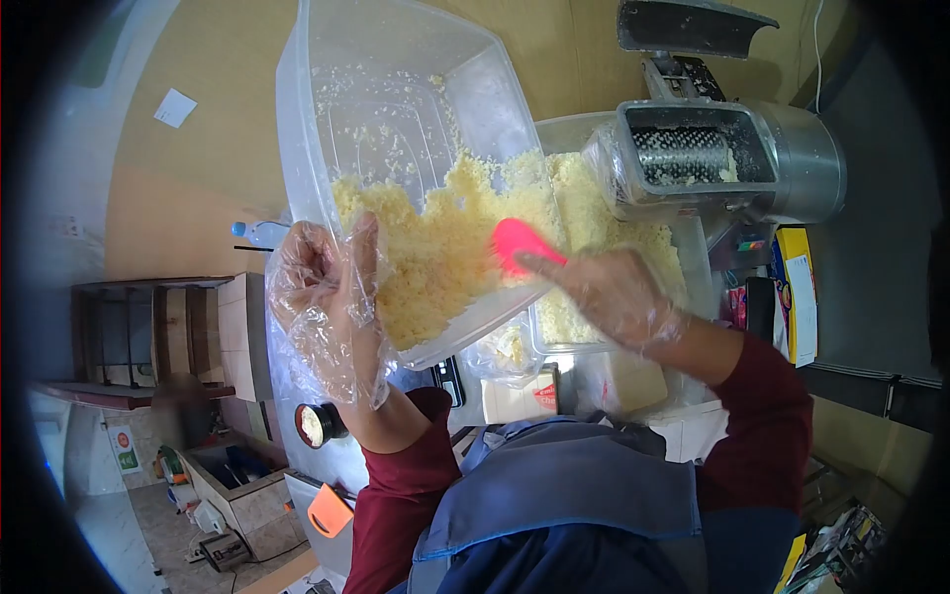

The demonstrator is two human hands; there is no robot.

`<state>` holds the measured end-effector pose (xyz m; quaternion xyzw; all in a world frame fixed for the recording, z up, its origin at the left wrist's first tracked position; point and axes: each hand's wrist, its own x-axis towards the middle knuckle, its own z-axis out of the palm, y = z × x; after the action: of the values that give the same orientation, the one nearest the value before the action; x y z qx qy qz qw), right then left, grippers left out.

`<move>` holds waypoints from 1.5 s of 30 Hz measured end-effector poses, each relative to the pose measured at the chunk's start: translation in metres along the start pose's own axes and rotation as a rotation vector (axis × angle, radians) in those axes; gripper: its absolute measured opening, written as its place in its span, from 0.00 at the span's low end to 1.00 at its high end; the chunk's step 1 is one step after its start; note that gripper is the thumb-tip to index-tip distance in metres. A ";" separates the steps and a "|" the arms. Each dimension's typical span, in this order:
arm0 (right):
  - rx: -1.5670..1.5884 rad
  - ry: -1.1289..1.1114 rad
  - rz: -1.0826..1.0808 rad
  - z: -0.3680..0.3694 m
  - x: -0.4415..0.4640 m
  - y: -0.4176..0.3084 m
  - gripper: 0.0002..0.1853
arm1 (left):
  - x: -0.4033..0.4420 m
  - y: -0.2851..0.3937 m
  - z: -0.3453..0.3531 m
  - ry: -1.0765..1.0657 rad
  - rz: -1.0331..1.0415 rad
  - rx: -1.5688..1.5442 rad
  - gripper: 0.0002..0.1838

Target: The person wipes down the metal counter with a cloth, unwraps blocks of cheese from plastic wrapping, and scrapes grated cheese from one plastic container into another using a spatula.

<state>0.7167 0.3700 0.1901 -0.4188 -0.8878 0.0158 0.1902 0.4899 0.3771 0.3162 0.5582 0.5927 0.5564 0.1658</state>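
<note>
A large clear plastic bin (416, 109), tilted, holds pale yellow grated cheese (426, 257). My left hand (332, 287), in a clear plastic glove, grips the bin's near left edge. In my gloved right hand (604, 297) is a pink scraper (520, 246), its blade against the cheese in the bin. Beneath and to the right, a second clear bin (698, 267) also holds grated cheese (594, 218). A metal grater machine (807, 163) with a perforated drum (683, 153) stands behind this second bin.
Wrapped blocks (520, 398) and a black scale (448, 381) lie near my body. A dark round bowl (315, 426) and an orange item (330, 511) are at the lower left. A bottle (262, 234) lies left of my left hand. Yellow packaging (795, 297) is at the right.
</note>
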 end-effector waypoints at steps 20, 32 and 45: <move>0.087 0.010 0.065 -0.003 0.028 0.011 0.34 | 0.000 0.004 0.002 0.022 -0.002 -0.029 0.23; 0.118 -0.056 0.100 0.002 0.022 0.005 0.33 | 0.001 -0.001 0.002 0.018 0.011 -0.036 0.23; -0.249 -0.219 -0.016 -0.020 0.015 0.004 0.32 | -0.004 0.009 0.006 0.018 0.019 -0.001 0.21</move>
<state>0.7182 0.3815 0.2126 -0.4276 -0.9017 -0.0501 0.0390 0.5005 0.3740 0.3200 0.5589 0.5884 0.5632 0.1555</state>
